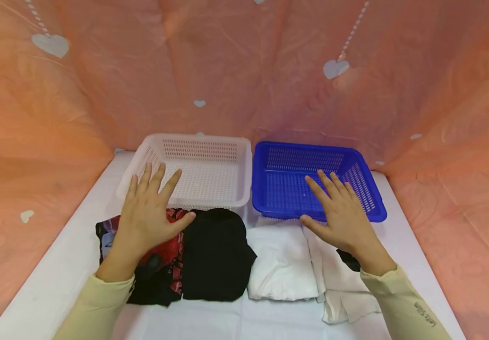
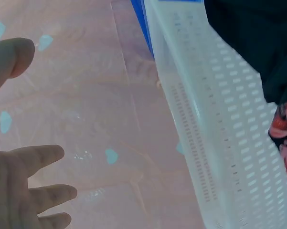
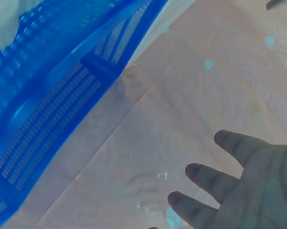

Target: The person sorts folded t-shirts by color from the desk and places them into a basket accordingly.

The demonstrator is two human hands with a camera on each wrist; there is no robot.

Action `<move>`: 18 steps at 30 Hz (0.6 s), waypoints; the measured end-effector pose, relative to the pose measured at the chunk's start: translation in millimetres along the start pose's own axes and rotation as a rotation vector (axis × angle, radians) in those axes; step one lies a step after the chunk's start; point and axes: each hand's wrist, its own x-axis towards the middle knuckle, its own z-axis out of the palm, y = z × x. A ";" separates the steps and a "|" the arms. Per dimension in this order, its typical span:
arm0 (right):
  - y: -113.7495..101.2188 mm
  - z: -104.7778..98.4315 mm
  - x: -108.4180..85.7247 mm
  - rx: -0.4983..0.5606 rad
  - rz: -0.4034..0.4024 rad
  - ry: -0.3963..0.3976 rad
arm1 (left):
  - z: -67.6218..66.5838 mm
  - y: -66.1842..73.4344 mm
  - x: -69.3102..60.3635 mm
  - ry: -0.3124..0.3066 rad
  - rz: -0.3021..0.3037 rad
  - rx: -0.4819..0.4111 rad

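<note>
My left hand (image 1: 145, 222) hovers with spread fingers over a folded black and red printed garment (image 1: 163, 259), in front of the white basket (image 1: 244, 189). Beside that garment lies a folded plain black cloth (image 1: 216, 255). Fingers spread as well, my right hand (image 1: 342, 219) is above a folded light beige garment (image 1: 339, 278) and the near edge of the blue basket (image 1: 318, 215). A folded white garment (image 1: 284, 264) lies to its left. Neither hand holds anything. Both wrist views show the palms with fingers apart, the left hand (image 2: 19, 186) and the right hand (image 3: 262, 191).
The two baskets stand side by side at the back of the white-covered table (image 1: 244, 321). An orange-pink sheet with hearts (image 1: 227, 71) hangs behind and at both sides. A small black patch (image 1: 348, 260) shows on the beige garment near the right wrist.
</note>
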 end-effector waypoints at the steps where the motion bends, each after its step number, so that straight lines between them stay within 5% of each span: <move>1: -2.1 0.5 -0.4 0.013 0.000 -0.004 | 0.3 1.5 -3.2 0.009 0.003 -0.004; 10: -23.1 15.1 -2.8 0.123 -0.023 0.022 | 17.5 3.2 -32.7 0.039 -0.034 -0.037; 18: -44.9 35.0 -5.1 0.266 -0.020 0.004 | 39.5 6.2 -53.4 0.039 -0.048 -0.194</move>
